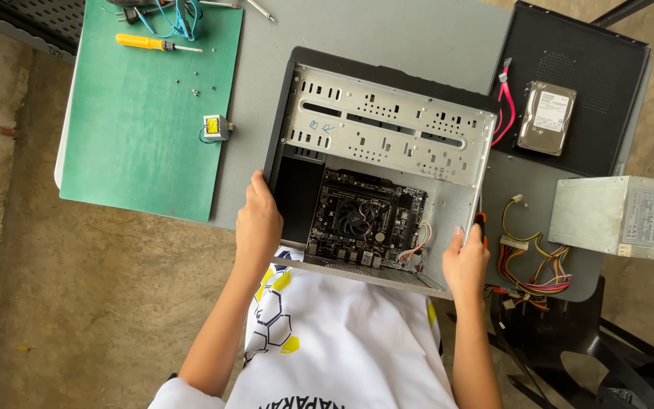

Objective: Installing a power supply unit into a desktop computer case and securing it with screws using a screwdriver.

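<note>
Below, left hand (258, 221) and right hand (465, 261), fingers closed on the case (387, 125) sides at the table (387, 30) near edge; a slipped grip could tip it off.

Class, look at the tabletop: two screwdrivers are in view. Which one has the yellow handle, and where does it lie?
The yellow-handled screwdriver lies on the green mat at the table's far left. The other, by the right hand, has an orange-and-black handle.
</note>
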